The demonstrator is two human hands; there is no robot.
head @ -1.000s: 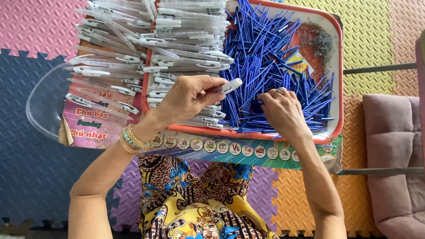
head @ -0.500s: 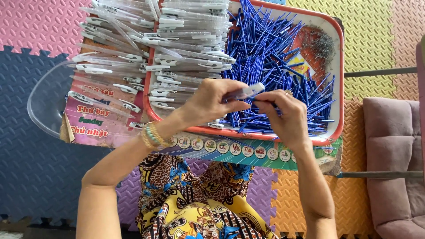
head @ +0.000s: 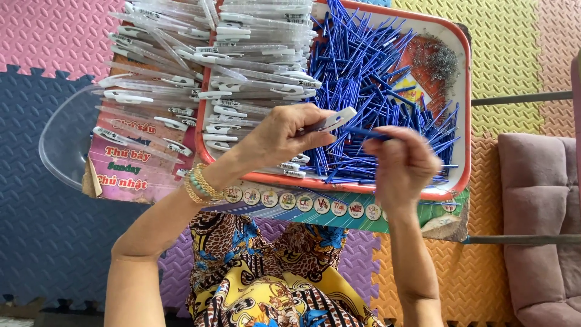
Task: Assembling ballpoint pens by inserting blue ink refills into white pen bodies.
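Head view: left hand (head: 284, 136) grip pinching a clear pen barrel (head: 331, 120), right hand (head: 404, 165) grip pinching a blue refill (head: 367, 132).

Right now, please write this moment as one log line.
left hand: holds clear pen barrel | right hand: holds blue refill at barrel end | below: red-rimmed tray of blue refills

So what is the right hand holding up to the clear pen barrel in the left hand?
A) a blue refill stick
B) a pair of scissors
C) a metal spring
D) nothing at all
A: the right hand pinches a thin blue refill whose tip points into the clear pen barrel gripped by the left hand, above the red-rimmed tray.
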